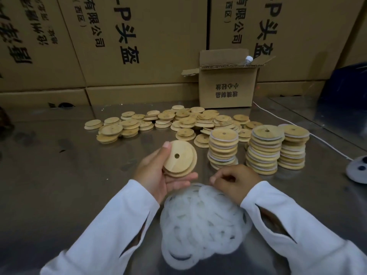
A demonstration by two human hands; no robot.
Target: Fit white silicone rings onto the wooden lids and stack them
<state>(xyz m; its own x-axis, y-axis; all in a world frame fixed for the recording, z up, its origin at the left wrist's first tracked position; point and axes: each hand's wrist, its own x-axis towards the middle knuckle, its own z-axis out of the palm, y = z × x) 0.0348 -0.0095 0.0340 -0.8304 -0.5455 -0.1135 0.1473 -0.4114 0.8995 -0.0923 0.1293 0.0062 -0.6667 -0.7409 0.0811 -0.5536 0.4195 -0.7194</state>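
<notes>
Heap of white silicone rings [202, 221], near edge of bench [59, 175]. Right hand [236, 181]: fingers curled at heap's far rim; ring pinched or not, cannot tell. Left hand [156, 175]: fingers grip bare wooden lid [179, 158], raised above bench. Step: fetching ring. Next: likely stretch it round lid, add to ringed stacks [262, 153].

Cannot tell whether right hand [236, 181] pinches a ring off ring pile [204, 225]; fingertips [214, 179] blur into the white. Left hand [156, 175] palm mostly hidden behind lid [179, 158]. Only cap of bottle [248, 60] visible above small box [228, 90] rim. Blue object [349, 80] and white round device [357, 171] cut off at right edge, left sleeve [111, 235] and right sleeve [297, 225] at bottom edge. Dark blurred shape [5, 120] at left edge, unidentifiable.
</notes>
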